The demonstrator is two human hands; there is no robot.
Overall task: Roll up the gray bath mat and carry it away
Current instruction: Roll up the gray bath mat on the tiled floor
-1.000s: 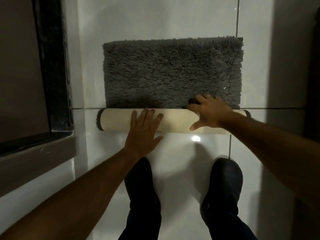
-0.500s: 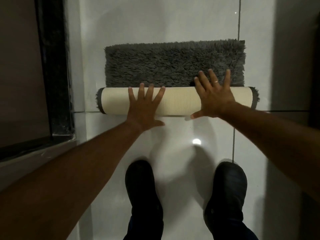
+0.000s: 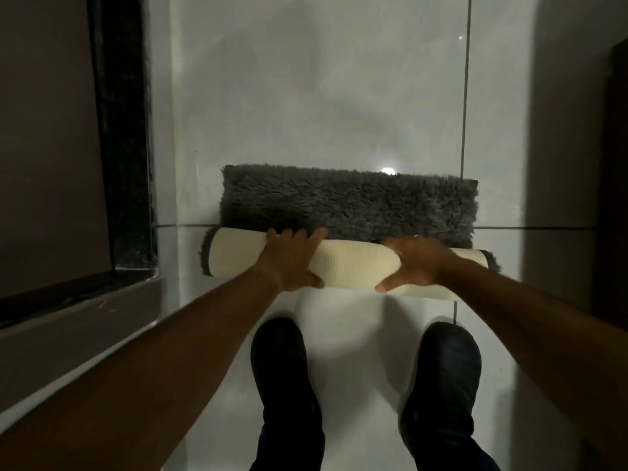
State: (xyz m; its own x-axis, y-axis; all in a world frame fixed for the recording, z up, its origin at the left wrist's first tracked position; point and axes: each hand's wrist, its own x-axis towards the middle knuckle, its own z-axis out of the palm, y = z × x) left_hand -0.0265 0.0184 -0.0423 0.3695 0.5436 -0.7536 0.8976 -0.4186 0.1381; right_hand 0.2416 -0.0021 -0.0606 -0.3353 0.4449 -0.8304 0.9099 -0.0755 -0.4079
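Observation:
The gray bath mat (image 3: 350, 202) lies on the white tiled floor, mostly rolled into a thick tube with its cream ribbed backing (image 3: 356, 266) facing out. A narrow strip of shaggy gray pile still lies flat beyond the roll. My left hand (image 3: 292, 260) wraps over the roll left of its middle, fingers curled over the top and thumb on the near side. My right hand (image 3: 416, 265) grips the roll to the right in the same way, a ring on one finger.
My two dark shoes (image 3: 285, 379) (image 3: 441, 382) stand on the tiles just behind the roll. A dark door frame and raised threshold (image 3: 122, 164) run along the left. A dark shape (image 3: 615, 164) borders the right edge. Bare tile (image 3: 323, 96) stretches beyond the mat.
The roll has grown thicker and the flat strip of pile shorter. Both hands went from flat, spread palms on the roll to curled grips around it. The view shifted forward.

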